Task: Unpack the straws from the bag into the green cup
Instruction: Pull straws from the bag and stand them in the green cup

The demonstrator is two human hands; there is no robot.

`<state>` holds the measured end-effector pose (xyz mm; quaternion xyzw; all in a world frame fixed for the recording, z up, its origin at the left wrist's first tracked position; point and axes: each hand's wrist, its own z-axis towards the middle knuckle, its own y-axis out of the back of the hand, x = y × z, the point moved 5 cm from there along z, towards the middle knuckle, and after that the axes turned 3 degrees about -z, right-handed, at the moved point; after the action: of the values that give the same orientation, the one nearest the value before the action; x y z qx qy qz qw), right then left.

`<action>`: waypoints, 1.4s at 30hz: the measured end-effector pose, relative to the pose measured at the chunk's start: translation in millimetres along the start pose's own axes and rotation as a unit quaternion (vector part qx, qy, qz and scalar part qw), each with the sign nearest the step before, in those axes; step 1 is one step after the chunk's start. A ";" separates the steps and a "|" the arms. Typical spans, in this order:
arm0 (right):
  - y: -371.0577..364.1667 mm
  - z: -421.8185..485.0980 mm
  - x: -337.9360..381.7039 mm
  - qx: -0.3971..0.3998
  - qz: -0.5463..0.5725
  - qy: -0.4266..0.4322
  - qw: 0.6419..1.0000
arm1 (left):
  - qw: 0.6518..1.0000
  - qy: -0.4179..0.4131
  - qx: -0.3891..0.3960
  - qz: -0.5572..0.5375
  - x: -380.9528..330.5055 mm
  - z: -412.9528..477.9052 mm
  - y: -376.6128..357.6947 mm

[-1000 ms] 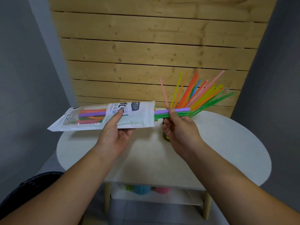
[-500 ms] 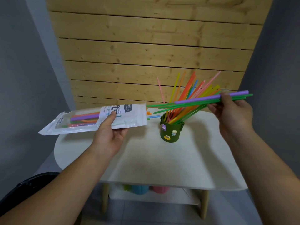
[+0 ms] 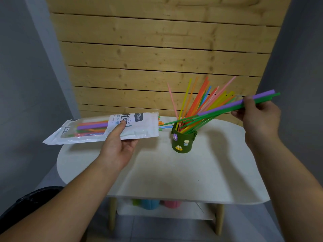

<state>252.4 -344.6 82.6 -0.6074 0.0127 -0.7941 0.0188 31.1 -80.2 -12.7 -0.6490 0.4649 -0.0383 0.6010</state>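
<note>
My left hand (image 3: pixel 118 145) holds a white and clear plastic bag (image 3: pixel 103 127) level above the table's left side; several coloured straws lie inside it and a few tips stick out of its open right end. A dark green cup (image 3: pixel 183 141) with small cartoon figures stands on the white table (image 3: pixel 174 172), full of fanned-out coloured straws (image 3: pixel 197 102). My right hand (image 3: pixel 257 117) grips a small bunch of purple and green straws (image 3: pixel 227 107) near their upper right end. The bunch slants down to the left, over the cup's rim.
A wooden slat wall (image 3: pixel 157 58) rises right behind the table. Grey walls close in on both sides. On a lower shelf under the table stand green, blue and pink cups (image 3: pixel 153 204). A dark object (image 3: pixel 26 203) lies at the lower left.
My right hand pulled the purple and green straws out of the bag and swung them to the right, over the cup. The bag in my left hand stayed about level.
</note>
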 end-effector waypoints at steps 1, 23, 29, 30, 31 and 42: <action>0.3 0.5 -0.8 -0.002 -0.001 0.000 1.000 | 1.000 0.000 0.000 0.000 0.2 0.0 -0.1; -24.0 -8.4 -14.6 0.066 -0.041 0.007 0.997 | 1.000 0.003 -0.001 -0.002 1.4 -2.6 -1.3; -54.2 -15.2 -21.7 0.138 -0.101 0.017 0.985 | 1.000 0.005 -0.006 0.002 2.2 -2.8 -0.4; -58.6 -15.7 -24.6 0.143 -0.102 0.011 0.984 | 1.000 0.005 -0.007 0.003 2.0 -2.5 -0.3; -62.6 -16.5 -27.5 0.146 -0.106 0.007 0.984 | 1.000 0.004 -0.008 0.004 1.7 -2.4 -0.2; -86.3 -10.9 -47.2 0.150 -0.208 0.050 0.965 | 1.000 0.002 -0.003 0.011 -4.9 -0.2 1.6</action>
<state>253.0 -256.3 37.9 -0.5464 -0.2321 -0.8027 -0.0566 27.4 -77.0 -11.5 -0.6454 0.4731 -0.0313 0.5989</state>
